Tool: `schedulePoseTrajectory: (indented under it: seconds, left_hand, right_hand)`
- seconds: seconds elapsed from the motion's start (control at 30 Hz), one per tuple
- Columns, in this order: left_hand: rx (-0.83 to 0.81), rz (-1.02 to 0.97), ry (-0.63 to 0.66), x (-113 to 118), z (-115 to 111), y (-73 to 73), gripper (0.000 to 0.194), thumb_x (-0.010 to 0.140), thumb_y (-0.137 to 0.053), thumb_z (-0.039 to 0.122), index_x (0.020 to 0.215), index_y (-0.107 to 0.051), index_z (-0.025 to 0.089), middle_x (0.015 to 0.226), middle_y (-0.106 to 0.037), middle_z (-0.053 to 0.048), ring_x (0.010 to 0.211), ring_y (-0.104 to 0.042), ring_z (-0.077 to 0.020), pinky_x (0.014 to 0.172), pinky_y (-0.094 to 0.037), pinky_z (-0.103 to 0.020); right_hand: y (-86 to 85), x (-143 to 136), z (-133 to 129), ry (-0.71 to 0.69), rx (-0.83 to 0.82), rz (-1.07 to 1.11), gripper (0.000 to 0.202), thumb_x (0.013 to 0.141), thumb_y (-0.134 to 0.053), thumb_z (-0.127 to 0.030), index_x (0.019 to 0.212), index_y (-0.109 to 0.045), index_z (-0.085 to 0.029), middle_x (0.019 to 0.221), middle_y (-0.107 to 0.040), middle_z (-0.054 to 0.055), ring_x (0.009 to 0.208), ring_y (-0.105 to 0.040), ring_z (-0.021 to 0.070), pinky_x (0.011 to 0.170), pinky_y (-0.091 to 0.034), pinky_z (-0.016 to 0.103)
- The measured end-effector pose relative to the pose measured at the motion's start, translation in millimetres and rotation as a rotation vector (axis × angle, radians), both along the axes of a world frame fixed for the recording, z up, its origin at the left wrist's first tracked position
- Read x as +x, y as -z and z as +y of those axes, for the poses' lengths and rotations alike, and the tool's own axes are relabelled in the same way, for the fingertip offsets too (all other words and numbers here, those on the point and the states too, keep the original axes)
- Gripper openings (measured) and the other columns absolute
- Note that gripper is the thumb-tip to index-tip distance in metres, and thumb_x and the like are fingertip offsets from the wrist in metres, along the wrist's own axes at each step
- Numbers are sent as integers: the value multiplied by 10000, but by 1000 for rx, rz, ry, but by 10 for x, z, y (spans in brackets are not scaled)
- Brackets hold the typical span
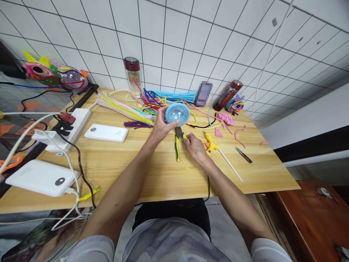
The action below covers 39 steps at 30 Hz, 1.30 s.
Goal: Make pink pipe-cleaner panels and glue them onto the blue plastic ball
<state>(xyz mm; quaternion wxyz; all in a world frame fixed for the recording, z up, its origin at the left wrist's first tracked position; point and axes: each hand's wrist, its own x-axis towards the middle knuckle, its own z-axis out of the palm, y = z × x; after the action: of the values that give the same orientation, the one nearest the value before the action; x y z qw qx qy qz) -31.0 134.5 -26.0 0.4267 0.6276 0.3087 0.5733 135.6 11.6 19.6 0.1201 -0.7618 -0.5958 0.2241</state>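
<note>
A clear round bowl-like piece with a light blue rim (177,114) is gripped by my left hand (163,125), its thumb over the near edge. Just below it, pliers with green and yellow handles (177,147) point their jaws toward the bowl. My right hand (195,146) has its fingers closed at the pliers' right handle. To the right of that hand lies a yellow glue gun (211,142) with a white glue stick (230,165) sticking out of its back.
Colourful pipe cleaners (125,109) lie behind my hands. A glass bottle (132,76), a dark red flask (228,95) and a phone (203,94) stand near the wall. White power banks (106,133), a power strip (73,127) and cables are left; snips (243,155) lie right.
</note>
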Motion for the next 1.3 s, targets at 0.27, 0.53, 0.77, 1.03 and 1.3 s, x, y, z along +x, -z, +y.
schedulePoseTrajectory:
  seconds: [0.27, 0.53, 0.77, 1.03, 1.3]
  left_hand:
    - [-77, 43, 156, 83, -128, 14, 867, 718, -911, 610, 1369, -460, 260, 1449, -599, -131, 1336, -641, -325, 1080, -570, -453]
    - [-83, 64, 160, 142, -252, -6, 859, 717, -912, 623, 1360, -484, 247, 1438, -613, -131, 1289, -668, -310, 1072, -578, -447]
    - [-10, -20, -7, 49, -125, -96, 898, 680, -931, 667, 1323, -467, 245, 1407, -614, -128, 1313, -649, -295, 1102, -552, -422]
    - [-50, -15, -24, 3, -111, -41, 944, 645, -925, 705, 1317, -460, 233, 1400, -607, -139, 1302, -651, -306, 1070, -564, -427]
    - [-63, 0, 89, 34, -194, -82, 913, 665, -930, 669, 1316, -459, 235, 1411, -614, -140, 1302, -653, -298, 1057, -573, -418]
  right_hand:
    - [52, 2, -117, -76, -99, -220, 370, 1045, -522, -304, 1373, -592, -147, 1312, -768, 228, 1208, -744, 368, 1014, -520, 449]
    - [-29, 117, -145, -21, -76, -170, 488, 1032, -601, -396, 1427, -531, -117, 1333, -735, 253, 1215, -719, 390, 989, -532, 465]
    - [57, -40, -223, -301, 161, -378, 326, 1047, -475, -147, 1273, -707, -107, 1310, -707, 229, 1278, -618, 343, 1060, -482, 429]
    - [198, -11, -183, -443, 157, -362, 461, 1074, -436, -122, 1457, -659, -249, 1423, -682, 153, 1278, -567, 330, 1012, -484, 452]
    - [207, 219, -164, -183, 144, -315, 449, 989, -606, -247, 1410, -646, -98, 1356, -699, 253, 1233, -652, 369, 1035, -496, 463]
